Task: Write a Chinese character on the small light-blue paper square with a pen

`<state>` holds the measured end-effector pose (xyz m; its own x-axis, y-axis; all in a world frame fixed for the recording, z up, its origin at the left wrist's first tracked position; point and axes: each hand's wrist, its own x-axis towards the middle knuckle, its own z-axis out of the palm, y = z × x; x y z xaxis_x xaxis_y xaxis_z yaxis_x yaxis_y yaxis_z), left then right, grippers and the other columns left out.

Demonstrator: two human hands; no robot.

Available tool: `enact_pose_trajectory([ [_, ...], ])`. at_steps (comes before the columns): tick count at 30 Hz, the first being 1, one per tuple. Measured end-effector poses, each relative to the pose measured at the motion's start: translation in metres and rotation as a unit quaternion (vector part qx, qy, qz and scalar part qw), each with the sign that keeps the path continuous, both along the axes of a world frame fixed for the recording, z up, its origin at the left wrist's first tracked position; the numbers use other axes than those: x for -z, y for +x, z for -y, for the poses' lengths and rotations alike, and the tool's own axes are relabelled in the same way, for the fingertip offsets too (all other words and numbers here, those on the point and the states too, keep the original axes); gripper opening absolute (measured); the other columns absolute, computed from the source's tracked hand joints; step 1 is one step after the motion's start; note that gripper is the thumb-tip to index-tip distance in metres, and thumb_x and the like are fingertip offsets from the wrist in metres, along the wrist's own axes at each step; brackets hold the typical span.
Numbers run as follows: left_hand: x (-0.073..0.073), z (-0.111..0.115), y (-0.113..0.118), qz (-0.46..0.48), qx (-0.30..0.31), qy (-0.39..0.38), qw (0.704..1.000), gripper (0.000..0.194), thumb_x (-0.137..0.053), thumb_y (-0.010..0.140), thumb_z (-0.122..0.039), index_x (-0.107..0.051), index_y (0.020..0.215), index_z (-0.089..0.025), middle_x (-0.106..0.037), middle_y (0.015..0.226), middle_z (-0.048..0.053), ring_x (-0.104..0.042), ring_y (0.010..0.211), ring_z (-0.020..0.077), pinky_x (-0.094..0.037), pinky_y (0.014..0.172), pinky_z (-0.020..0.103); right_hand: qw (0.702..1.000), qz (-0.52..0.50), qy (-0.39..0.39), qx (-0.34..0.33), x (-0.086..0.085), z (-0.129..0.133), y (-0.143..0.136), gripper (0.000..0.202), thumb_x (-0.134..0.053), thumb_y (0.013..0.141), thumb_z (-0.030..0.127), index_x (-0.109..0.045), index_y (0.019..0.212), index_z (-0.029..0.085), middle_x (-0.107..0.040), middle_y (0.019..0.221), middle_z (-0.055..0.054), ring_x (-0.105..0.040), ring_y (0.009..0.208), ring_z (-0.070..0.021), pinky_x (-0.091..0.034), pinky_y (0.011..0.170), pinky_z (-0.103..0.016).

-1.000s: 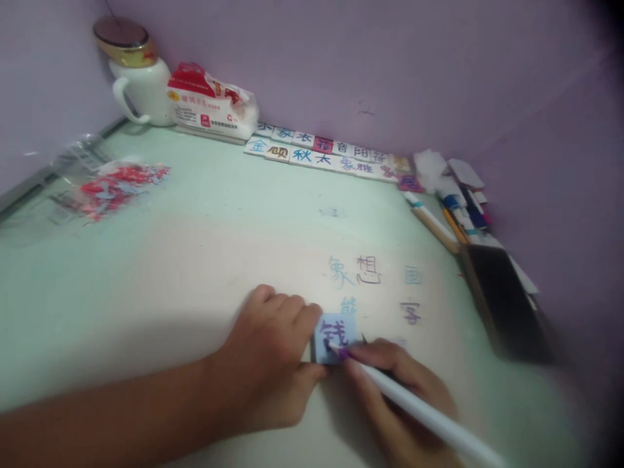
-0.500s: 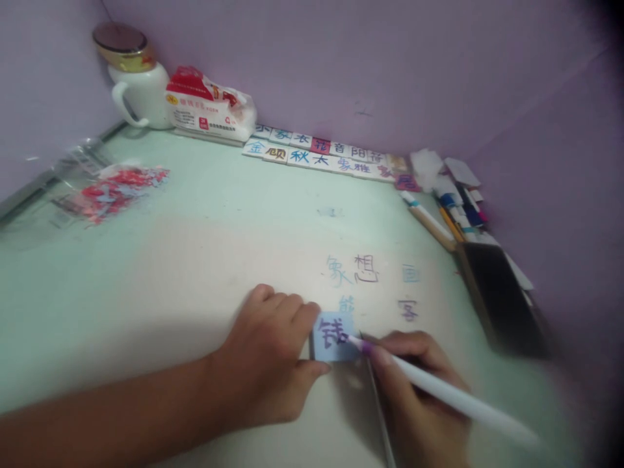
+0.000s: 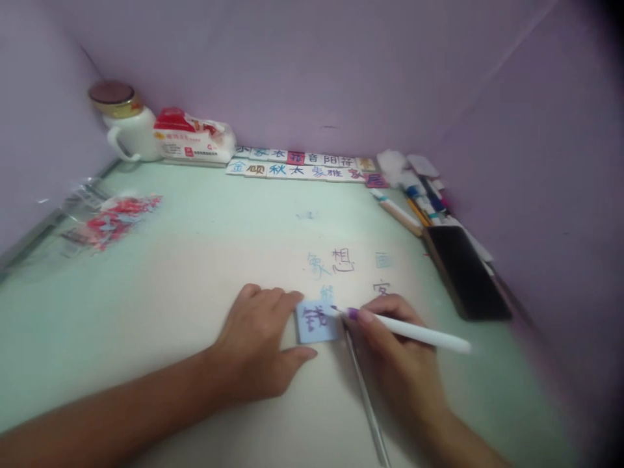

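Along the foot of the wall, a lidded white mug point(image 3: 139, 140), a red-and-white tissue packet point(image 3: 190, 138) and two rows of lettered tiles point(image 3: 297, 171) are lined up. Crumpled tissue point(image 3: 391, 168) is seen past their right end, with pens and a pencil point(image 3: 416, 211) heaped nearby and a dark phone point(image 3: 468, 273) laid just in front. At the far left, red and pale-blue scraps point(image 3: 119, 221) are gathered on clear plastic. Handwritten characters point(image 3: 342, 260) are spread over the pale part of the table point(image 3: 195, 279) beyond the hands. A thin metal rod point(image 3: 363, 396) is seen beside the right hand point(image 3: 400, 338); its grip, if any, cannot be told.

Compared with half a second ago, the white marker point(image 3: 424, 335) is held flatter, its tip shifted from the end of the character toward the tile's upper right, and more of the rod is exposed. More wall is shown, as the view is tilted higher.

The blue tile point(image 3: 319, 331) is placed flat on the pale area, between the two hands. A dark purple character, slightly blurred, is borne on its face. The marker is pinched in the right fingers; contact of its tip cannot be told. By the left hand point(image 3: 263, 344) the tile is flanked, index finger at its far corner and thumb spread just off its near edge; whether it is gripped cannot be told.
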<state>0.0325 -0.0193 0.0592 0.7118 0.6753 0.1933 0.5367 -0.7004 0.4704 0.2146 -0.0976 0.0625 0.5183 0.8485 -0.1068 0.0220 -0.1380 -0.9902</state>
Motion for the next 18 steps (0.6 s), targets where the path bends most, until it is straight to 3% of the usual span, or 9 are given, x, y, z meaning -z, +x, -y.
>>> enact_pose_trajectory([
  [3,-0.003,-0.001,-0.004,0.048,-0.020,-0.003,0.999,0.050,-0.055,0.080,-0.038,-0.042,0.122,-0.014,-0.057,0.097,0.009,-0.050,0.081,0.0234,-0.038,0.077,0.042,0.995,-0.090,0.037,-0.034,0.001,0.001,0.002,0.014,-0.068,0.077,0.035,-0.062,0.074,0.022,-0.054,0.059,0.005,-0.043,0.053,-0.0072,-0.037,0.054,-0.020],
  [8,-0.010,0.005,-0.013,0.201,-0.002,-0.051,0.978,0.035,-0.033,0.087,-0.016,-0.044,0.119,-0.021,-0.055,0.095,0.004,-0.053,0.076,0.0161,-0.043,0.065,0.027,0.975,-0.179,0.095,-0.093,0.002,0.006,0.000,0.015,-0.063,0.081,0.036,-0.063,0.080,0.022,-0.055,0.060,0.003,-0.042,0.052,-0.0082,-0.031,0.049,-0.020],
  [11,-0.010,0.013,-0.013,0.229,0.014,-0.053,0.972,0.034,-0.033,0.088,-0.012,-0.045,0.118,-0.022,-0.058,0.093,0.002,-0.055,0.075,0.0141,-0.044,0.065,0.024,0.975,-0.165,0.101,-0.108,0.001,0.011,-0.002,0.017,-0.063,0.081,0.038,-0.062,0.079,0.021,-0.055,0.060,0.002,-0.042,0.052,-0.0093,-0.030,0.048,-0.022],
  [18,-0.008,0.022,-0.010,0.198,0.068,-0.082,0.975,0.042,-0.032,0.086,-0.011,-0.037,0.127,-0.019,-0.058,0.087,0.002,-0.054,0.071,0.0145,-0.045,0.067,0.027,0.983,-0.091,0.115,-0.112,-0.008,0.020,-0.013,0.017,-0.065,0.077,0.037,-0.064,0.074,0.020,-0.057,0.059,0.001,-0.046,0.055,-0.0126,-0.031,0.051,-0.024],
])
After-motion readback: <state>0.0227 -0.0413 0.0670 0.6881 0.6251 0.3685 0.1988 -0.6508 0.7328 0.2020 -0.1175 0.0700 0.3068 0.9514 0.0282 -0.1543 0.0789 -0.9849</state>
